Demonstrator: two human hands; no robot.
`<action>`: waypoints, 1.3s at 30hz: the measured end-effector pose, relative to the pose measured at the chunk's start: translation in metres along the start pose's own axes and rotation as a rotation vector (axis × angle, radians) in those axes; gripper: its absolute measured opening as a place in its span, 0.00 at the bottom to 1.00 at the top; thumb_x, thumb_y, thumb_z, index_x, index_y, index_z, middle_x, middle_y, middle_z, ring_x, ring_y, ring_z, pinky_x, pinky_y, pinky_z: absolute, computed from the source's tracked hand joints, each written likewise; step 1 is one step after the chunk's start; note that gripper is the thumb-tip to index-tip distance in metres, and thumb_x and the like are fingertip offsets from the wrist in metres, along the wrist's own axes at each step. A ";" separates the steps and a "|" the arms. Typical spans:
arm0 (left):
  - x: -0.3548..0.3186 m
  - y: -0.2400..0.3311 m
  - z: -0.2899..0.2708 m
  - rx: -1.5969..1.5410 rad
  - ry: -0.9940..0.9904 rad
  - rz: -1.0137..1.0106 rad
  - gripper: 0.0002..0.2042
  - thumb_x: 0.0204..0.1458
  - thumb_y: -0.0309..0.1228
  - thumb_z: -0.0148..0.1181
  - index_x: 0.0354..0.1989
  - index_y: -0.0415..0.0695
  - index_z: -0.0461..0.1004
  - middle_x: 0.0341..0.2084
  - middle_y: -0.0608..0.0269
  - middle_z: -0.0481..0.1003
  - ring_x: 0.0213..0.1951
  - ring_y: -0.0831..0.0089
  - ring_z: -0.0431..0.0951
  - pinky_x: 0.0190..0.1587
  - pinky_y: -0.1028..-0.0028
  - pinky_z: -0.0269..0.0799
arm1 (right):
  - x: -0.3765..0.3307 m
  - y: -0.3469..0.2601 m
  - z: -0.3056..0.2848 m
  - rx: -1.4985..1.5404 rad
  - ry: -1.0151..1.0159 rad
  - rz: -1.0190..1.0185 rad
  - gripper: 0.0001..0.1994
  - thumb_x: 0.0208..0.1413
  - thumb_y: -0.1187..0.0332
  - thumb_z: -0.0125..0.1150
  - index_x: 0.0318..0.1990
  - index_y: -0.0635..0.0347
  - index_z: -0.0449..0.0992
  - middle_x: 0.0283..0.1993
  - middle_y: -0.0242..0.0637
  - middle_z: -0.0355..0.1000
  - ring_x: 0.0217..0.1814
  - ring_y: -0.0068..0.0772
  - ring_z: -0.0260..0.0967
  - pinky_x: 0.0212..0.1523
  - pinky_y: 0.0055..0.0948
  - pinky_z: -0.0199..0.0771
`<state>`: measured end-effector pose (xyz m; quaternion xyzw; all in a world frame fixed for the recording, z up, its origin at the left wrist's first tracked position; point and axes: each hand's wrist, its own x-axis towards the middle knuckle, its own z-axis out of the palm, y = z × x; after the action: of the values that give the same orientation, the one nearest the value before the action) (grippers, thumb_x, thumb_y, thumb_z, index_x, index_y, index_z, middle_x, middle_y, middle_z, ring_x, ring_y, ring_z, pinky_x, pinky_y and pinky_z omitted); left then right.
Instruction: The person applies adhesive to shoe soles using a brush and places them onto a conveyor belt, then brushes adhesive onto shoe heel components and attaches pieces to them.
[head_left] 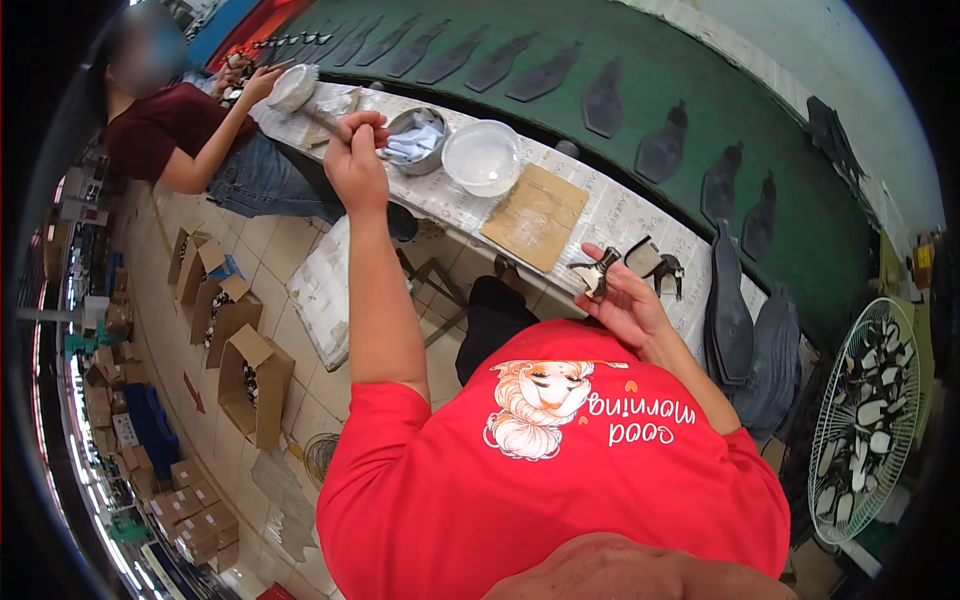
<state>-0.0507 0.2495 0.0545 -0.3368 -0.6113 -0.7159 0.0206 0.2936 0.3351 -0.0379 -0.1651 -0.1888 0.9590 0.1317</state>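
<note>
Gluing step, I judge: left hand pinches a brush handle at upper centre; right hand grips a black strap piece, next needing careful dabbing

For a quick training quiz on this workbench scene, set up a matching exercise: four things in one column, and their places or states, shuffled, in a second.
Things:
1. Left hand
2. Right hand
3. White bowl
4. Cardboard square

Places or states:
A. Lies flat on the paper-covered bench
B. Holds a small strappy shoe piece
C. Stands just right of the metal bowl
D. Raised in a fist, gripping a thin tool beside the metal bowl

Pairs: 1-D, 2-B, 3-C, 4-A
</note>
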 end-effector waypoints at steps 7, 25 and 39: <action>0.054 -0.084 -0.003 1.065 -0.470 -0.008 0.12 0.46 0.30 0.50 0.35 0.45 0.80 0.34 0.52 0.78 0.36 0.56 0.79 0.40 0.61 0.74 | 0.001 0.000 -0.001 -0.057 -0.006 -0.022 0.30 0.55 0.67 0.54 0.65 0.60 0.54 0.45 0.36 0.71 0.42 0.33 0.69 0.53 0.39 0.68; 0.039 -0.082 0.012 1.272 -0.634 0.006 0.09 0.44 0.29 0.55 0.32 0.48 0.80 0.32 0.55 0.79 0.38 0.58 0.79 0.39 0.60 0.75 | 0.015 0.000 -0.033 -0.064 -0.067 0.010 0.29 0.57 0.67 0.53 0.67 0.53 0.53 0.45 0.39 0.75 0.45 0.33 0.73 0.55 0.39 0.67; 0.037 -0.056 0.003 0.028 -0.127 -0.389 0.06 0.44 0.31 0.60 0.25 0.40 0.74 0.21 0.63 0.77 0.20 0.78 0.75 0.22 0.76 0.67 | 0.019 0.003 -0.035 -0.146 -0.113 0.046 0.29 0.56 0.67 0.55 0.65 0.58 0.55 0.57 0.45 0.66 0.54 0.40 0.68 0.57 0.42 0.66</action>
<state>-0.1028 0.2804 0.0258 -0.2564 -0.6747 -0.6752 -0.1522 0.2882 0.3496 -0.0751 -0.1242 -0.2615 0.9532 0.0866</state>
